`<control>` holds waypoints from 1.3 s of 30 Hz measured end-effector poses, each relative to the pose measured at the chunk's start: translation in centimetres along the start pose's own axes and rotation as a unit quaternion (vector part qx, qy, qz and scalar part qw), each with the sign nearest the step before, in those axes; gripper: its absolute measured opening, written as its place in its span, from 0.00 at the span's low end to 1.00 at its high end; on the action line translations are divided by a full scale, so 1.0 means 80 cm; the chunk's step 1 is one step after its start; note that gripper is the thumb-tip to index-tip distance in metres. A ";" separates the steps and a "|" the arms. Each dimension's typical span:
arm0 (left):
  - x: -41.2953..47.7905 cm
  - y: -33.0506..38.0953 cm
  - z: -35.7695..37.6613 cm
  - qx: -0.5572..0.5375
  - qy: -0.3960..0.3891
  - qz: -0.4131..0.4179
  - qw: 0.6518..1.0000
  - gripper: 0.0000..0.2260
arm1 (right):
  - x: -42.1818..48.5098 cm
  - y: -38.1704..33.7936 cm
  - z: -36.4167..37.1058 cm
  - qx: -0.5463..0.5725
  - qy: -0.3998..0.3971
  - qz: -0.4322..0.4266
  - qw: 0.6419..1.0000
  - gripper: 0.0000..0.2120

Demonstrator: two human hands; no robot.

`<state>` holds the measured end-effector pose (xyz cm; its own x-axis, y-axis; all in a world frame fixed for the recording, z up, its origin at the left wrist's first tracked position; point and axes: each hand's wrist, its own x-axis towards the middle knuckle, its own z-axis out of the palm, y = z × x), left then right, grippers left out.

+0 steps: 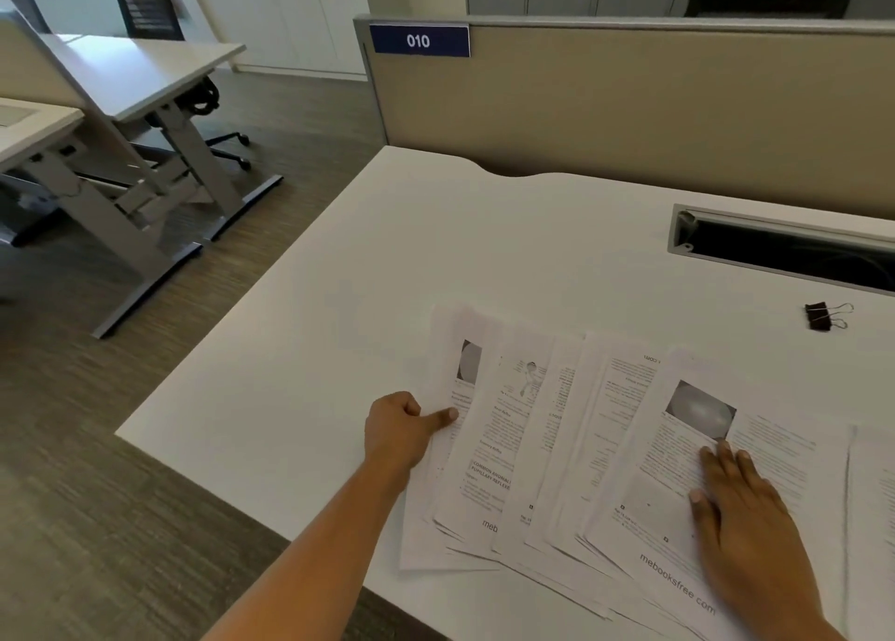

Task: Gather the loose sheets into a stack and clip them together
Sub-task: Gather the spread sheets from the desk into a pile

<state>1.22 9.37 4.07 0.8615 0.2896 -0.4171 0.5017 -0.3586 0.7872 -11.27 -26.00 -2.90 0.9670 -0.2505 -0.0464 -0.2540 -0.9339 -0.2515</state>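
Several printed sheets (571,437) lie fanned out and overlapping on the white desk (387,262), near its front edge. My left hand (402,427) grips the left edge of the leftmost sheets, thumb on top. My right hand (746,509) lies flat with fingers apart on the rightmost sheet with a grey round picture. A black binder clip (823,316) rests on the desk at the far right, well apart from the sheets and both hands.
A recessed cable slot (784,248) opens in the desk at the back right. A beige partition (629,107) marked 010 stands behind the desk. Other desks (145,73) and chairs stand on the floor to the left.
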 end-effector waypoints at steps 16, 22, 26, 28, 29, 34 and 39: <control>-0.025 -0.001 -0.063 0.073 0.030 0.146 0.986 0.13 | 0.001 -0.007 -0.007 -0.004 -0.015 0.012 1.000 0.34; -0.030 0.038 -0.132 0.142 0.156 0.221 0.952 0.12 | 0.000 -0.009 -0.009 0.010 -0.019 0.018 1.000 0.34; -0.046 0.065 -0.166 0.087 0.211 0.269 0.936 0.11 | 0.000 -0.010 -0.013 0.012 -0.023 0.017 1.000 0.35; -0.052 0.073 -0.174 0.064 0.224 0.292 0.928 0.10 | 0.000 -0.010 -0.015 0.016 -0.022 0.019 0.999 0.36; -0.054 0.077 -0.176 0.060 0.230 0.302 0.923 0.09 | 0.000 -0.009 -0.016 0.019 -0.023 0.019 0.999 0.37; -0.061 0.095 -0.184 0.033 0.261 0.347 0.900 0.12 | -0.001 -0.006 -0.030 0.056 -0.071 0.007 0.996 0.35; -0.055 0.119 -0.193 -0.028 0.272 0.391 0.879 0.20 | -0.010 0.013 -0.057 0.089 -0.039 0.072 0.993 0.27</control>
<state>1.00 18.37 20.39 0.7680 0.3618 0.5284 -0.2447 -0.5968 0.7642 -12.39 -27.95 1.30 0.9210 -0.3519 -0.1673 -0.3896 -0.8283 -0.4027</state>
